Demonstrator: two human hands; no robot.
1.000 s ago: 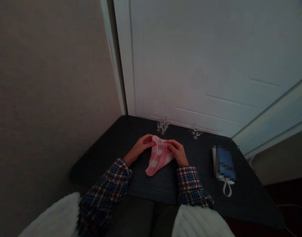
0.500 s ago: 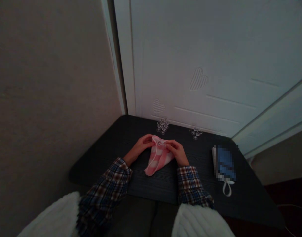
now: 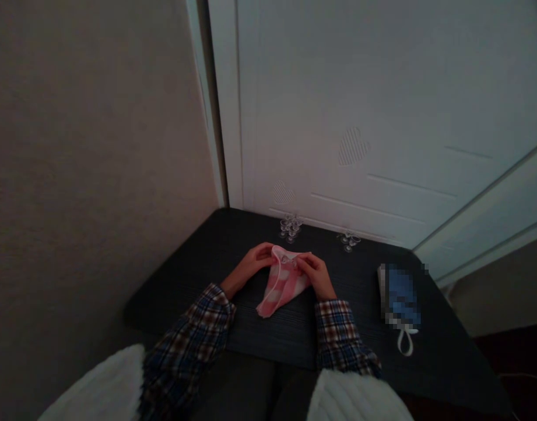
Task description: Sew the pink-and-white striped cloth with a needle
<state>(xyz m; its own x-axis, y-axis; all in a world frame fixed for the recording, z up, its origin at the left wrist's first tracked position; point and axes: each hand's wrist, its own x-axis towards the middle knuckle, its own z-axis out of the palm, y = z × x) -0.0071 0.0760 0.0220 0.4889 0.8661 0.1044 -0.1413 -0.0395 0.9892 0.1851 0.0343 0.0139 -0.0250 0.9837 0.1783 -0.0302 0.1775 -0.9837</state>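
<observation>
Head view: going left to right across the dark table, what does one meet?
In order: left hand → pink checked cloth → right hand → small clear pieces → blue item with a white loop. The other clear cluster, behind the cloth, is left out.

Dark table [image 3: 198,263]; clear cups [image 3: 290,227] near white door [image 3: 382,88]; blurred blue object [image 3: 400,295] right.

both hands, left hand [image 3: 251,268] and right hand [image 3: 317,275], pinch a pink checked cloth [image 3: 281,286] on the dark table [image 3: 198,257].
</observation>
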